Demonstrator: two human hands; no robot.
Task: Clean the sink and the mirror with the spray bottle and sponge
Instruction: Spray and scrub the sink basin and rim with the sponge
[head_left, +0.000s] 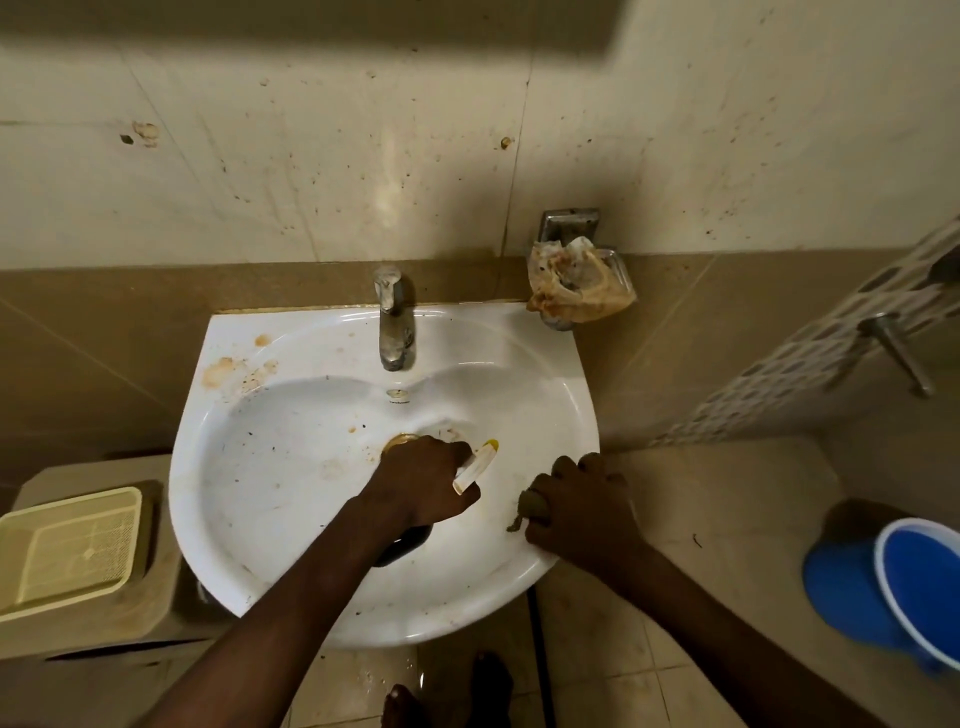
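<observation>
Two hands worked over the stained white ceramic sink (291, 519) in the head view. The left hand (423, 486) was clenched round a dark spray bottle with a white nozzle (475, 466) above the drain; its long axis ran from lower left to upper right, with the yellow-tipped nozzle pointing up-right across the basin toward the right rim. The right hand (582, 506) gripped a dirty brownish-green sponge (532, 506) at that rim. Aimed so, spray could likely hit the right hand instead of the rust stains at the rear left, and a wet bottle might slip.
</observation>
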